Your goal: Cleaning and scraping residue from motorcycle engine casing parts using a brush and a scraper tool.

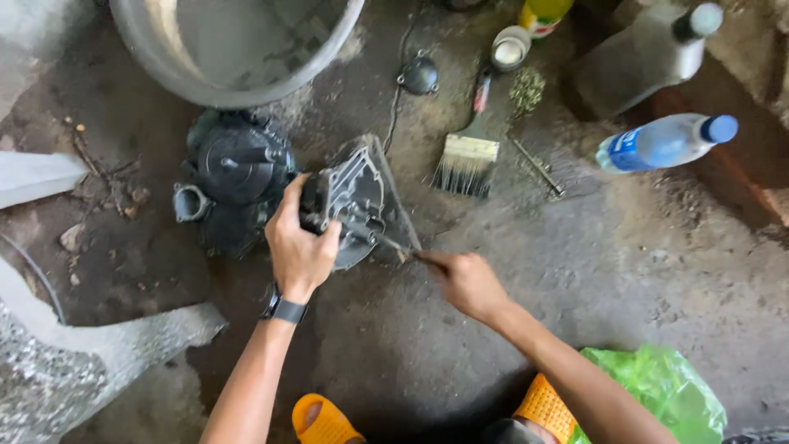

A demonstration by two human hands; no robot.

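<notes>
Top right of you: clear plastic bottle w/ blue cap & blue label (666,141); yellow bottle w/ red-green label (541,15) at top edge.

A single head-worn camera supplies the only view. It looks steeply down, almost straight at the concrete floor (526,312), from the height of a crouching person. The wearer's forearms enter from the bottom edge and run up toward frame centre, so the top of the frame is the far side of the work area. The range is close: the left hand (297,247) and right hand (467,282) sit mid-frame, and the orange sandals (325,421) show at the bottom edge. The basin (234,49) is cut off by the top edge. No second view exists, so nothing is shared between views.
</notes>
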